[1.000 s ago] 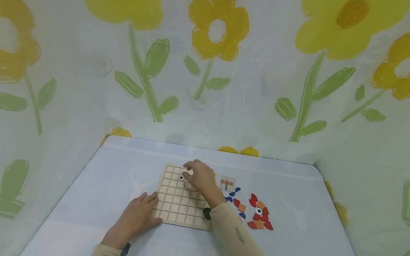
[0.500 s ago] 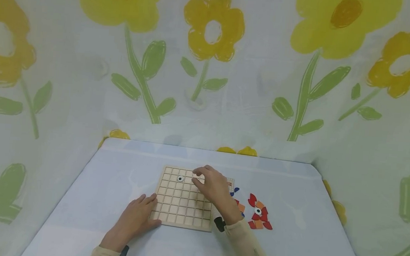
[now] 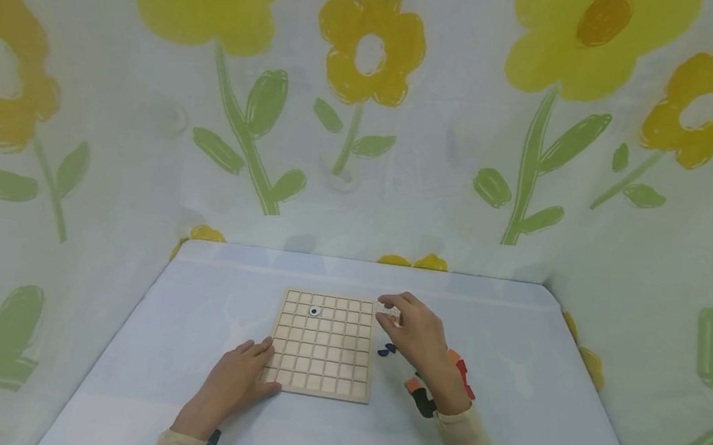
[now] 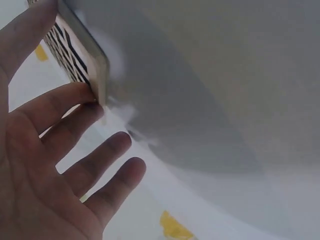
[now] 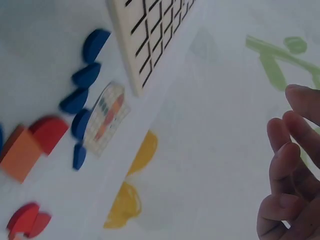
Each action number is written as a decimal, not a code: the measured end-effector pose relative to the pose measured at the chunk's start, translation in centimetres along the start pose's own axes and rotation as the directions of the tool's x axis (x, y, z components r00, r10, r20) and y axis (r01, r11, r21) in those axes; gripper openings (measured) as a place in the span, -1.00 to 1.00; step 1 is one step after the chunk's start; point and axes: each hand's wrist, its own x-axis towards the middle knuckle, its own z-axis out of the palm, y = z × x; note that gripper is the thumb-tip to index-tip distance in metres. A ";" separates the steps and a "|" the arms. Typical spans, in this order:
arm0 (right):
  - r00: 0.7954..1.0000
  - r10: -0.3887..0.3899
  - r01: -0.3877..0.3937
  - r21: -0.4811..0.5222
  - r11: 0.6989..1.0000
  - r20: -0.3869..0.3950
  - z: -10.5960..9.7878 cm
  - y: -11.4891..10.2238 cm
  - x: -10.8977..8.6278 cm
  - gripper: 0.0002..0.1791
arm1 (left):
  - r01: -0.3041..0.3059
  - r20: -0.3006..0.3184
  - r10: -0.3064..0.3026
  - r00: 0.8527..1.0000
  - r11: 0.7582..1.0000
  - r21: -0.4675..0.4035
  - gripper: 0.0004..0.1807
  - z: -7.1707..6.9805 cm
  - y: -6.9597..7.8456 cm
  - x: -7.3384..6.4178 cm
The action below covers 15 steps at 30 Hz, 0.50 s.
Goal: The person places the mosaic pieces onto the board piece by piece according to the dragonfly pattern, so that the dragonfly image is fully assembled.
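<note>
- Since the earlier frame, the right hand (image 3: 414, 330) has moved off the board to its right; the white round piece with a black eye dot (image 3: 315, 310) has stayed put.
- That hand holds nothing visible: thumb and forefinger curve with a clear gap between them.
- Beyond its fingertips lies the small printed grid card (image 5: 112, 117); left of its palm, dark-blue half-round pieces (image 3: 383, 352).
- By its wrist are an orange square piece (image 5: 21, 152) and a red rounded piece (image 5: 50, 134).
- Left of it, the pale wooden gridded board (image 3: 325, 344) carries the eye piece near the far edge.
- The left hand (image 3: 240, 373), fingers loosely extended, touches the board's left edge, gripping no piece; that light brace seems worth keeping.
- A narrow pinch on one piece's edges should avoid nudging its neighbours.
</note>
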 end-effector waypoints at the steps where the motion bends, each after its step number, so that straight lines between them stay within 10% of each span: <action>1: 1.000 0.006 -0.006 -0.002 1.000 -0.010 -0.3 0.3 -0.3 -0.68 | -0.006 -0.004 0.006 1.000 1.000 -0.003 -0.15 0.0 -0.1 0.0; 15: 0.995 0.092 -0.091 -0.044 0.995 0.023 -3.1 5.7 -3.6 -0.55 | -0.121 -0.075 0.125 0.989 0.991 0.056 -0.17 0.3 -1.2 0.0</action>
